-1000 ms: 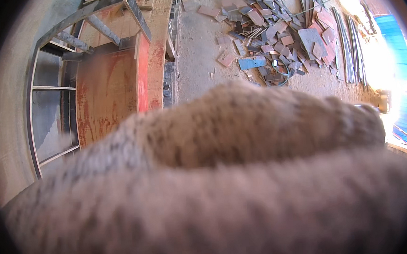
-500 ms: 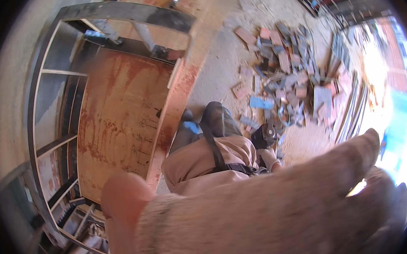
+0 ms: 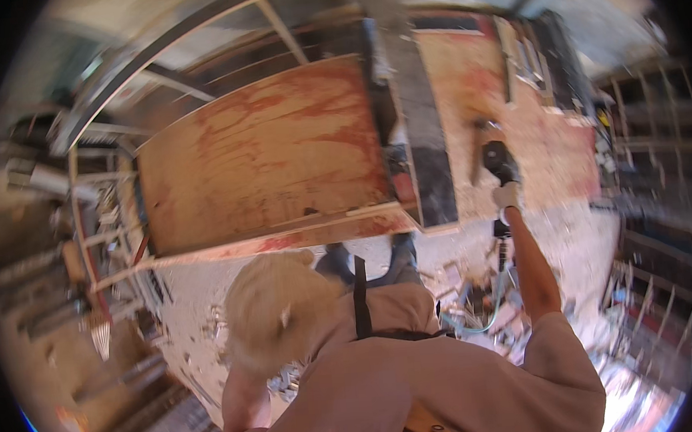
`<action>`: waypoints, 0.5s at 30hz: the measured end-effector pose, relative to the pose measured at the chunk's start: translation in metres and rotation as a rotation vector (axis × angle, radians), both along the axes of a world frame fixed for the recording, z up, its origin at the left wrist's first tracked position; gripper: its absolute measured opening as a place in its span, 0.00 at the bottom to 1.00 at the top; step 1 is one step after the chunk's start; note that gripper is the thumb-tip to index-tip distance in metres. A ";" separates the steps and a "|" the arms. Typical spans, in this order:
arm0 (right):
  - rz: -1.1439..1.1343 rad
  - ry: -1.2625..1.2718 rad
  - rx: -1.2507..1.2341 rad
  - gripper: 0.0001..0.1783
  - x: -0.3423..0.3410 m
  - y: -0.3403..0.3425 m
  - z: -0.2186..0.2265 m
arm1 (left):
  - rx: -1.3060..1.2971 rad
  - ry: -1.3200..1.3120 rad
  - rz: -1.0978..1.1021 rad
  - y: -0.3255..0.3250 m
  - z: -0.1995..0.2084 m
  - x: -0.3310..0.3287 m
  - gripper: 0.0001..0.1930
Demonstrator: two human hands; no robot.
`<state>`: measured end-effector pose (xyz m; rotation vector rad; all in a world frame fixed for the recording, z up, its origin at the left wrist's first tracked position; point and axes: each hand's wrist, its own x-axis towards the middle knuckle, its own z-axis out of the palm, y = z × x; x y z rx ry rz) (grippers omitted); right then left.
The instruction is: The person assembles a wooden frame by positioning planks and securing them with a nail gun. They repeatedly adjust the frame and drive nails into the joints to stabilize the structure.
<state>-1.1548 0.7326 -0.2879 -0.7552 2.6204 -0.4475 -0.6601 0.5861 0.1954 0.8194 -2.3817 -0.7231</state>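
Note:
My right hand (image 3: 507, 195), in a pale glove, is closed on a black nail gun (image 3: 498, 159) at the right, over the light wooden board surface. Beside the gun lies what looks like a hammer (image 3: 477, 159) with a brown handle, blurred. My left hand (image 3: 276, 305), in a beige glove, is raised in front of my chest, at the near edge of a red-stained plywood panel (image 3: 269, 153). Motion smears it and its fingers do not show clearly. I see nothing in it.
A dark frame with light wooden edges (image 3: 181, 39) surrounds the panel. A dark plank (image 3: 428, 130) crosses to its right. A pale green hose (image 3: 493, 314) runs by scrap pieces (image 3: 472, 295) on the floor. Racks with bars (image 3: 660, 114) stand at the right, stacked timber (image 3: 134, 391) at the left.
My view has turned towards the panel and the boards. The left hand has dropped from close to the camera. My right hand has lifted the nail gun from beside my body to above the boards.

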 end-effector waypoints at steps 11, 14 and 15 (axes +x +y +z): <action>0.065 0.146 -0.291 0.28 -0.042 -0.079 -0.058 | 0.860 0.196 1.360 0.132 -0.269 0.248 0.20; -0.047 0.202 -0.337 0.25 -0.014 -0.026 -0.053 | 1.042 0.403 1.438 0.116 -0.304 0.285 0.19; -0.074 0.206 -0.359 0.23 0.004 -0.002 -0.055 | 1.007 0.463 1.457 0.114 -0.324 0.301 0.21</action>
